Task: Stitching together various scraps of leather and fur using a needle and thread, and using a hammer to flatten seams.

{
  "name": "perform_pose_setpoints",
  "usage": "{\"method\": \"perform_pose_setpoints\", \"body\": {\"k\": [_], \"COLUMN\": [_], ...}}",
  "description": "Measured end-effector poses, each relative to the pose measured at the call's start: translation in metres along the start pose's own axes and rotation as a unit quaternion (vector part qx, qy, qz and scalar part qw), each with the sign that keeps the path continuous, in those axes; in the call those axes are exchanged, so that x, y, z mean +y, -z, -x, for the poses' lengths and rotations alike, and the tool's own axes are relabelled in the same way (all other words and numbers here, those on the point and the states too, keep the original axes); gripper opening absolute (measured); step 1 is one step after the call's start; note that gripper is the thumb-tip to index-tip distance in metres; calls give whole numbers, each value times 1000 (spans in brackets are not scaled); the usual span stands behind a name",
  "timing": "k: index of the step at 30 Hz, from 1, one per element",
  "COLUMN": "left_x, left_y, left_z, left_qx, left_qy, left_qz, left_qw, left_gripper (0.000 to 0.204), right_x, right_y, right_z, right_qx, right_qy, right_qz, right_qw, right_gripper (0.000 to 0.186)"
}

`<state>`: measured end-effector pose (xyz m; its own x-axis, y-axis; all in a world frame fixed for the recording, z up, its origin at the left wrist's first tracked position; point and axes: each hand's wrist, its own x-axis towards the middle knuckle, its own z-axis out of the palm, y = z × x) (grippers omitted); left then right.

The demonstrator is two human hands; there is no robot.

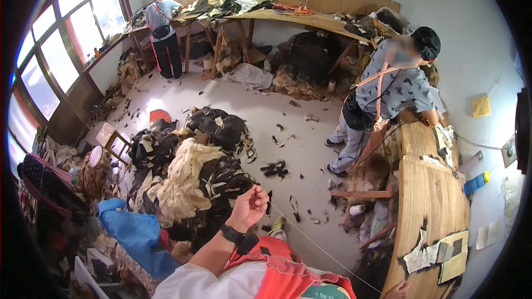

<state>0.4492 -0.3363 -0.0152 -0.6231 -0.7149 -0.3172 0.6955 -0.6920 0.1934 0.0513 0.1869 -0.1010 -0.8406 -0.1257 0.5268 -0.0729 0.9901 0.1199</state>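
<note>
A fine white thread (310,241), slightly bowed, runs from the left hand (255,201), its curled fingers pinching one end, down to the right hand (398,290), whose grip cannot be told at the edge of view. A shaggy heap of black and cream furs (185,180) lies left of the left hand, a grainy wooden bench (425,195) above the right

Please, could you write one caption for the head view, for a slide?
A pale thread runs from the left hand toward the right hand, near a wooden bench.
</note>
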Motion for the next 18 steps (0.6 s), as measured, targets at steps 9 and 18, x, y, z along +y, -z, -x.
{"method": "perform_pose_setpoints", "body": {"k": [9, 18], "left_x": [4, 2], "left_y": [17, 8], "left_z": [-1, -7], "left_qx": [-58, -21], "left_qy": [-5, -23], "left_qz": [1, 29], "left_qw": [998, 999], "left_gripper": [37, 32], "right_x": [-54, -9], "right_y": [90, 7], "right_z": [-12, -3], "right_qx": [-102, -58], "right_qy": [-48, -45], "right_qz": [-141, -81], "right_qw": [984, 994], "right_gripper": [34, 46]}}
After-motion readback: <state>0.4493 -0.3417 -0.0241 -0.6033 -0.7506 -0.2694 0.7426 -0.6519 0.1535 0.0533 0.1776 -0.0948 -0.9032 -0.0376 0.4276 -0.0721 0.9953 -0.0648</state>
